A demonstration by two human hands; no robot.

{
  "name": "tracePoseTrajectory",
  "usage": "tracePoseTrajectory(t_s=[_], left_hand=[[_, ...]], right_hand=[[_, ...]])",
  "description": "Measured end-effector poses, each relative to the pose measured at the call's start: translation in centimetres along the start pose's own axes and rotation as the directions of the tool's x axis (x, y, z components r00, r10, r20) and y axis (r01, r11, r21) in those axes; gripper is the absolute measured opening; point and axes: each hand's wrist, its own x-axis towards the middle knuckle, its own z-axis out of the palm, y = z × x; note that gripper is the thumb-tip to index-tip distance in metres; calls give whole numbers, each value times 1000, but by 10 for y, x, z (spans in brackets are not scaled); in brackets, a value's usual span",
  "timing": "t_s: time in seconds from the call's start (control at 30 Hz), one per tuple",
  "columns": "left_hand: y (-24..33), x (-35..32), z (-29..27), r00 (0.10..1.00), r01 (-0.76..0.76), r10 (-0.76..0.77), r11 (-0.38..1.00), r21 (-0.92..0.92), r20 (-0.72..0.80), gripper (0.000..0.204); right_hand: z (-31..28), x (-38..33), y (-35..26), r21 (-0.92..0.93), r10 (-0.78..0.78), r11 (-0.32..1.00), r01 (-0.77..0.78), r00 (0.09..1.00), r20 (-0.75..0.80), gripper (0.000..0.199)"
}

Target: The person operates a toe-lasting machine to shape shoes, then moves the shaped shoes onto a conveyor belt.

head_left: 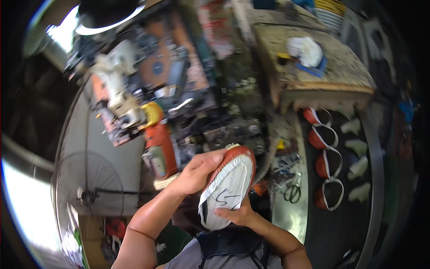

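A red shoe upper (249,167) is held in front of my body, its white ribbed underside (228,184) turned up and its rounded end pointing away from me. A gathered white edge runs around the underside, which bears a dark handwritten mark. My left hand (197,172) grips the upper's far left side, thumb near the rounded end. Lower down, my right hand (239,213) holds the near right part, its thumb lying across the underside. The fingers beneath the shoe are hidden.
On the right, a dark conveyor belt carries red shoe uppers (321,164) with white straps and pale shoe-shaped pieces (358,167). Scissors (293,193) lie on the metal ledge beside it. A machine (159,148) stands ahead-left, a fan (87,195) at left, a worn table (331,80) at far right.
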Motion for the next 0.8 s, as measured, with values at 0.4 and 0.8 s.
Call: tracePoseTrajectory(t_s=[0.4, 0.8], left_hand=[[-118, 146, 226, 720, -253, -141, 858, 447, 680, 49], [-442, 223, 585, 777, 228, -125, 970, -90, 617, 46]], right_hand=[[-179, -179, -11, -742, -451, 627, -237, 667, -593, 102], [-331, -344, -16, -312, -518, 718, -621, -178, -837, 28]])
